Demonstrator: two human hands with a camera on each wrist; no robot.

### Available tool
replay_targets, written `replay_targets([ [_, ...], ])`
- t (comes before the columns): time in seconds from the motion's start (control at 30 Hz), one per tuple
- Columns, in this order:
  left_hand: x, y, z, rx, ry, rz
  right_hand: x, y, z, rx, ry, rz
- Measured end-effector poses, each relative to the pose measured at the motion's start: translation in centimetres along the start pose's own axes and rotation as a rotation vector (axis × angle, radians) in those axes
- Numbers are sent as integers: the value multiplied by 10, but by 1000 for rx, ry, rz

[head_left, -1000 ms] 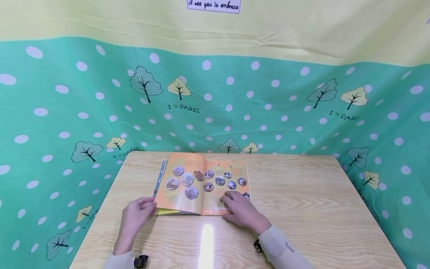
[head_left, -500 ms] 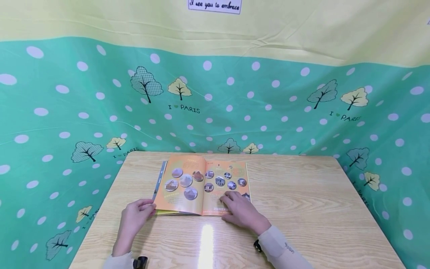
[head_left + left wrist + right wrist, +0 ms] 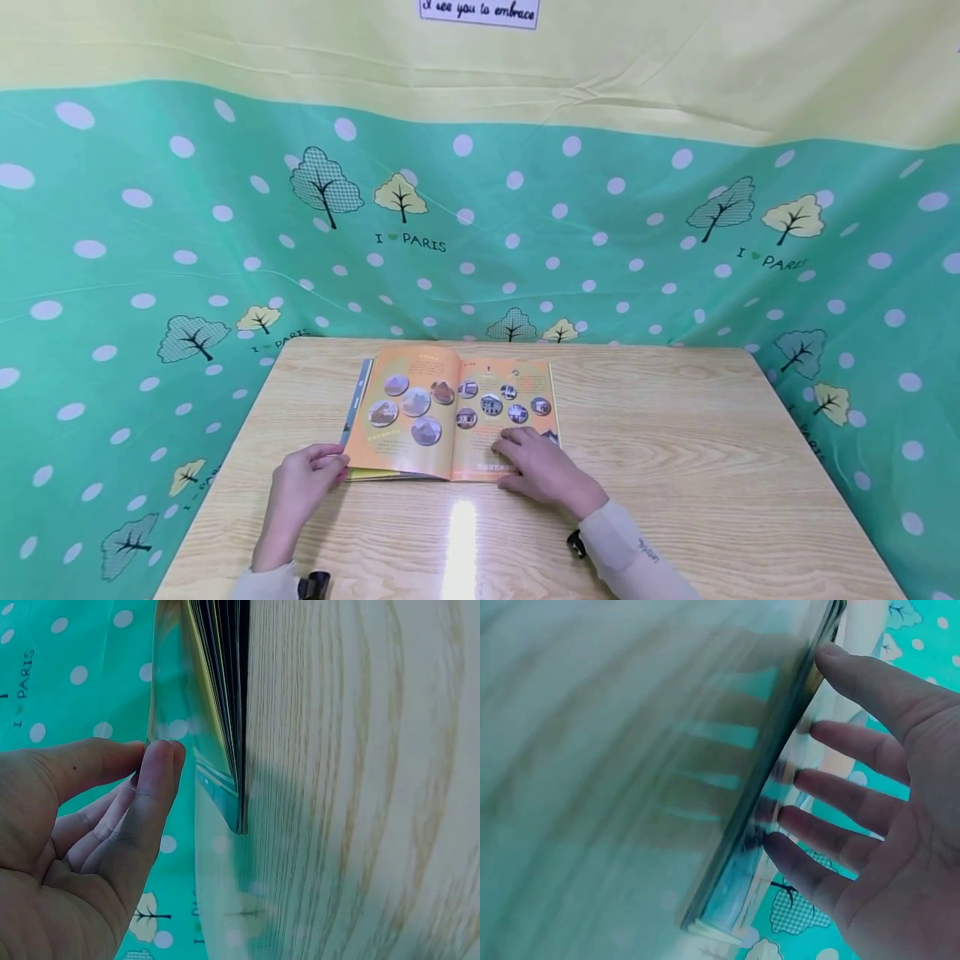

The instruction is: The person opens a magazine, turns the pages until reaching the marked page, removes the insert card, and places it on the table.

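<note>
An open orange picture book (image 3: 450,412) is laid flat on the far middle of the wooden table (image 3: 675,467). Its near left page corner is pinched by the left hand (image 3: 300,487), while its right page is pressed by the straight, spread fingers of the right hand (image 3: 543,471). A green spotted cloth (image 3: 187,250) is hung behind

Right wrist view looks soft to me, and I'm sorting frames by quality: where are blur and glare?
Right wrist view: table and magazine edge smeared, right hand fairly sharp. Head view: sharp, with a glare streak on the table near the front edge. Left wrist view: crisp wood grain.
</note>
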State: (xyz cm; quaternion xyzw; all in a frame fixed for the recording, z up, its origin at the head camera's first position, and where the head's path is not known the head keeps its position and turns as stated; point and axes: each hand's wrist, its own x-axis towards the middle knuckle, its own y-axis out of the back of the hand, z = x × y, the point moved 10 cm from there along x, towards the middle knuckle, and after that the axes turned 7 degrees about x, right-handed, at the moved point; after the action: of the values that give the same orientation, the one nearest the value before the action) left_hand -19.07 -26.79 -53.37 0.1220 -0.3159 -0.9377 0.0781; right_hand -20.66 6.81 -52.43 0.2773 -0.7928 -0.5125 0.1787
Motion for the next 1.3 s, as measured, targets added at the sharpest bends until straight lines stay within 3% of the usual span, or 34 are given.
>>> replay_targets([
  [0.23,1,0,2,6,-19,5,-5,9,2,31,17,-7],
  [0.5,1,-3,3,-2,-15,-6,-23,36,19,-11,23,168],
  [0.87,1,-3,9,42,-35,-4,-42,59,54,77,-179,392],
  [1.13,1,-5,21,105,-73,31,-45,55,66,140,-302,434],
  [1.3,-1,-8,33,103,-127,44,-44,54,65,165,-306,445],
])
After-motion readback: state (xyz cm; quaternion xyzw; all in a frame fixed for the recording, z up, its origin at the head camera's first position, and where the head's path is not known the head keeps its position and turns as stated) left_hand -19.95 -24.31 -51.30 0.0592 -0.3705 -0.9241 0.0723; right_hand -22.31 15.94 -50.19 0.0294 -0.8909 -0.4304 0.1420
